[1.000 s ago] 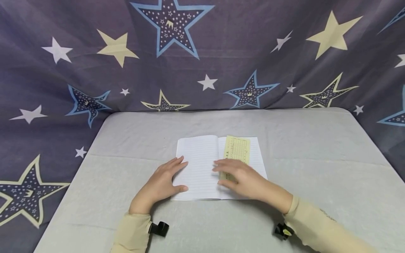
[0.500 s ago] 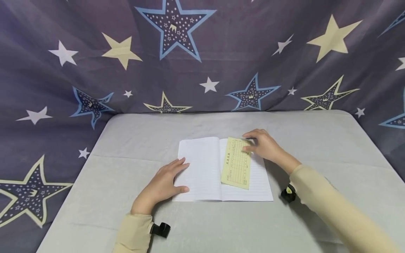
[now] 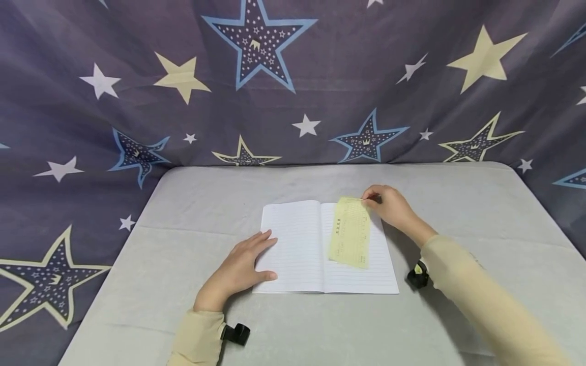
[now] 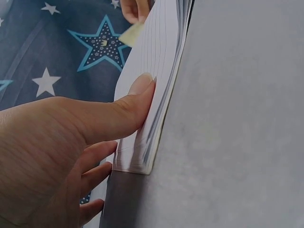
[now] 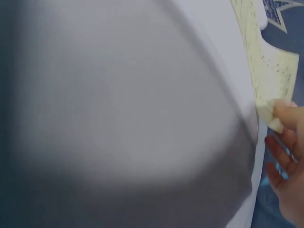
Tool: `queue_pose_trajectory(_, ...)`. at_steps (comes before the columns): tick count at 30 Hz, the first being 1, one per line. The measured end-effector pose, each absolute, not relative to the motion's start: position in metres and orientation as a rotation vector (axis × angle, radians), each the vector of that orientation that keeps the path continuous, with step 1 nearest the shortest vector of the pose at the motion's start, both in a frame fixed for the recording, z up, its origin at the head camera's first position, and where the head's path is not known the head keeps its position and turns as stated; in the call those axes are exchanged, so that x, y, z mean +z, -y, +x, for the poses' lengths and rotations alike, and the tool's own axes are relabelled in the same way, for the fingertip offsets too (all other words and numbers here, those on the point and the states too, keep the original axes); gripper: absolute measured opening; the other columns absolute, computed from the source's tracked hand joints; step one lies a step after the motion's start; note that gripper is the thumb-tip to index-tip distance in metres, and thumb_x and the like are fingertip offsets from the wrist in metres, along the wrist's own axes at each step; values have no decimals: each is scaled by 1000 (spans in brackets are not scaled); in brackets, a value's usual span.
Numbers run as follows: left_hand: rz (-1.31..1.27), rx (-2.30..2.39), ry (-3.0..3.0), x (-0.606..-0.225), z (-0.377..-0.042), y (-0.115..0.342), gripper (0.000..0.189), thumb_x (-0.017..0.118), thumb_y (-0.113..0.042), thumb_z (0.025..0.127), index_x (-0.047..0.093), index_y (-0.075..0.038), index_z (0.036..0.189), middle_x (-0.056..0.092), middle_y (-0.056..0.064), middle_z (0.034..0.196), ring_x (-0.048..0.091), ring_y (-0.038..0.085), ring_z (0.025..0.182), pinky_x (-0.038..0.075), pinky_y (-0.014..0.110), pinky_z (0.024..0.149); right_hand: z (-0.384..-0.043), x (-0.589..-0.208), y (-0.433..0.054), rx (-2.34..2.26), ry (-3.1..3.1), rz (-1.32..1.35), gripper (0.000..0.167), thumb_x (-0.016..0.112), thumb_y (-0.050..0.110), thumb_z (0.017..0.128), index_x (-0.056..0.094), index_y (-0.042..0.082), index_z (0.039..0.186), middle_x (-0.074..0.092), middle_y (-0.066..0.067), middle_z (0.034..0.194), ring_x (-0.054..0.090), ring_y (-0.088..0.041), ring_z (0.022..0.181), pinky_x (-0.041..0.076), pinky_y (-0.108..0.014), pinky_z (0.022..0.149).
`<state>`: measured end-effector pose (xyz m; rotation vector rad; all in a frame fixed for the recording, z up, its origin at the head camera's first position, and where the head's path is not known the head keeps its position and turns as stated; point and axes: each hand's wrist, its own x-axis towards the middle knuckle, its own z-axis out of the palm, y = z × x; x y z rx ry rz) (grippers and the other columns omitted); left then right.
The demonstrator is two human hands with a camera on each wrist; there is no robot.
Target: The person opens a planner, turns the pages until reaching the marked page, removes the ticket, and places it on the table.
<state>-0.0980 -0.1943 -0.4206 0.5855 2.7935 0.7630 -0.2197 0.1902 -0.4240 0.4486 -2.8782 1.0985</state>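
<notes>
An open notebook (image 3: 293,249) with white lined pages lies on the table. My left hand (image 3: 242,264) rests on its left page, fingers spread and fairly straight; in the left wrist view the thumb (image 4: 118,114) presses near the page's edge. On the right page is a yellow printed slip of paper (image 3: 350,234). My right hand (image 3: 389,206) pinches the slip's far right corner between thumb and forefinger. That end of the slip (image 5: 278,76) bends up off the page in the right wrist view, while its near end lies over the lined page.
A pale grey cloth covers the table (image 3: 458,213). Behind it hangs a dark curtain (image 3: 329,61) printed with stars. Black camera mounts sit on both wrists, below the beige sleeves (image 3: 476,284).
My right hand has moved from over the slip's middle to its far right corner and now pinches it. The slip has shifted slightly and its far end has lifted. The left hand stays put.
</notes>
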Motion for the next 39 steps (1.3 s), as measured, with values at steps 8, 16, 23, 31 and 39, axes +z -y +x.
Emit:
queue_pose_trajectory(8, 558, 765, -2789, -419, -97, 192, 81, 83, -34, 79, 47, -10, 148, 33, 9, 159, 25, 34, 147, 22, 58, 116, -214, -412, -256, 1035, 2796, 458, 11, 66, 10, 95, 71, 1, 98, 72, -14, 94, 63, -27, 82, 51, -35, 74)
queue_pose_trajectory(16, 555, 764, -2793, -420, -97, 193, 83, 83, -33, 79, 46, -10, 149, 32, 9, 159, 24, 34, 147, 21, 58, 116, -212, -410, -312, 951, 2833, 334, 14, 64, 12, 97, 70, 0, 99, 70, -16, 93, 60, -23, 78, 45, -20, 61)
queue_pose_trajectory(23, 559, 756, -2790, -421, -98, 192, 82, 83, -33, 79, 46, -10, 149, 32, 9, 159, 24, 33, 147, 21, 57, 117, -212, -415, -318, 930, 2896, 271, 22, 60, 13, 100, 66, -3, 113, 68, -22, 102, 61, -34, 89, 50, -40, 72)
queue_pose_trajectory(31, 501, 770, -2783, -420, -98, 191, 84, 82, -34, 80, 44, -11, 150, 25, 12, 162, 18, 36, 149, 18, 60, 117, -192, -409, -301, 978, 2786, 320, 34, 62, 12, 99, 59, -3, 129, 57, -28, 126, 56, -42, 107, 45, -61, 87)
queue_pose_trajectory(39, 399, 772, -2763, -421, -99, 192, 96, 82, -40, 79, 34, -7, 154, 11, 24, 162, 5, 41, 149, 14, 63, 116, -140, -404, -261, 1003, 2941, 665, 46, 71, 12, 91, 57, -5, 132, 56, -29, 132, 50, -48, 122, 37, -66, 103)
